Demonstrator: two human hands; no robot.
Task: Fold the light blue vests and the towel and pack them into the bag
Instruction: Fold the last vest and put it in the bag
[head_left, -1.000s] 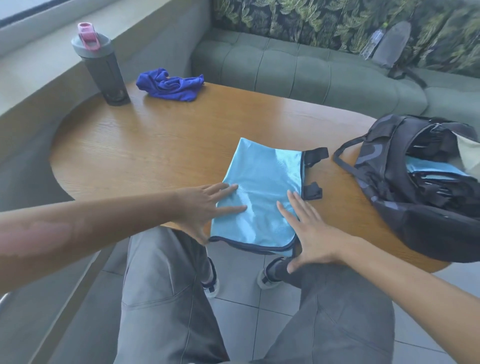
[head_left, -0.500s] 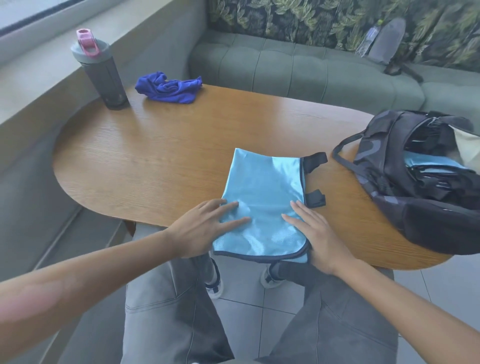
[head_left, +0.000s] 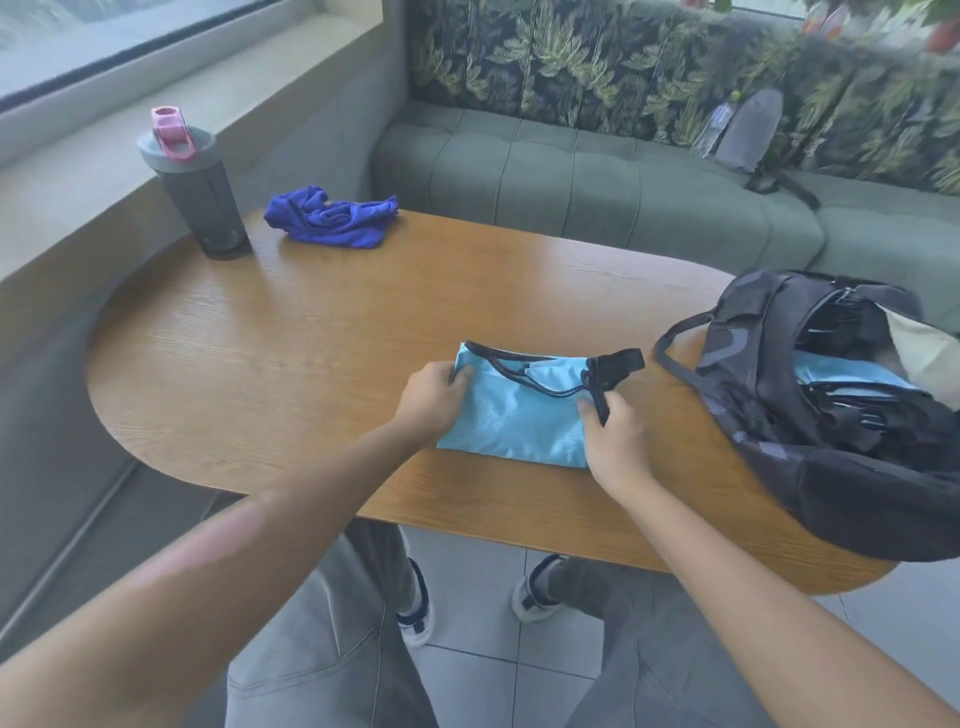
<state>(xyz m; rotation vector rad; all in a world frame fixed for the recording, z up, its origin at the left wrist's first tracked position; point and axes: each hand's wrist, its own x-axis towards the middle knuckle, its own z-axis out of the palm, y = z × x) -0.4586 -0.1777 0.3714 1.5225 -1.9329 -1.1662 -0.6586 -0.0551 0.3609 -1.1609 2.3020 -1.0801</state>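
**Both hands grip the folded vest**

The left hand (head_left: 434, 397) pinches the left edge of the folded light blue vest (head_left: 519, 415); the right hand (head_left: 615, 434) grips its right edge by the black trim. The vest lies on the wooden table (head_left: 311, 353), near its front edge. To the right sits the open dark backpack (head_left: 831, 415), light blue fabric inside. Farther back lie a crumpled dark blue towel (head_left: 332, 221) and a shaker bottle (head_left: 195, 189).
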